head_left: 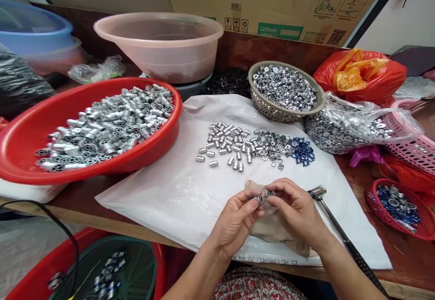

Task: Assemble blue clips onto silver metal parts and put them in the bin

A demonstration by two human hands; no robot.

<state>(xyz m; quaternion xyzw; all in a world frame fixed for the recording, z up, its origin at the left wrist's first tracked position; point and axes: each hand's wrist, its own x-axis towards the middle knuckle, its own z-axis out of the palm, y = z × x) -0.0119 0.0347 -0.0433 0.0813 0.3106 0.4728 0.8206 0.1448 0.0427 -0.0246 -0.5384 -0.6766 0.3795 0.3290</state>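
Observation:
My left hand (234,216) pinches a small silver metal cylinder (261,199) with a spoked end facing me. Between the fingertips of my right hand (297,207) is a small round metal disc (270,193), close beside the cylinder; I cannot tell whether they touch. Both hands hover over a beige cloth (278,229) at the table's front. Beyond them, silver cylinders (224,139), small metal discs (273,148) and blue ring-like parts (302,151) lie in loose piles on a white plastic sheet (176,186). A hammer (335,223) lies just right of my right hand.
A red basin (170,141) heaped with cylinders stands left. Behind are a pink tub (163,55), a grey basket (258,103) of discs and a bag of parts (336,128). A small red basket (377,209) sits right. Below the table edge, a green basket (139,263) holds parts.

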